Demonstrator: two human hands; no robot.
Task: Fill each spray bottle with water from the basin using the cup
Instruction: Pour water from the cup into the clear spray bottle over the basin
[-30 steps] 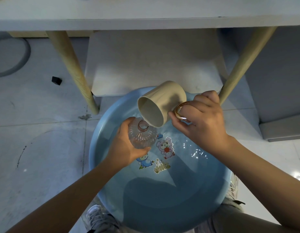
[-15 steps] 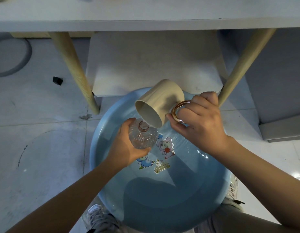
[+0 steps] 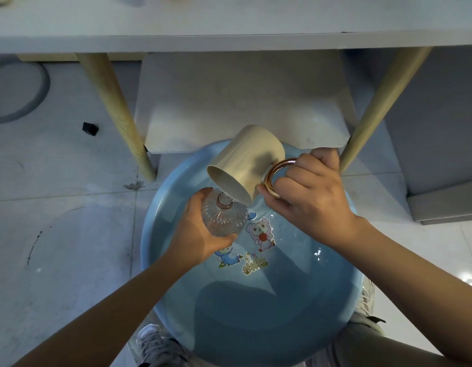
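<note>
A beige plastic cup (image 3: 246, 168) is tipped over the open neck of a clear ribbed spray bottle (image 3: 224, 217), above a round blue plastic basin (image 3: 343, 295).

Water is held in the basin, over cartoon stickers (image 3: 260, 231) on its bottom; a thin stream is seen at the cup's lip, touching the bottle's mouth. The bottle is gripped around its body by the left hand (image 3: 200, 234); the cup's gold ring handle (image 3: 278, 176) is clasped by the curled fingers of the right hand (image 3: 311, 200). A white table (image 3: 229, 25) on pale wooden legs (image 3: 118, 112) is seen behind, with a small black block (image 3: 90, 128) on the tiled floor.
</note>
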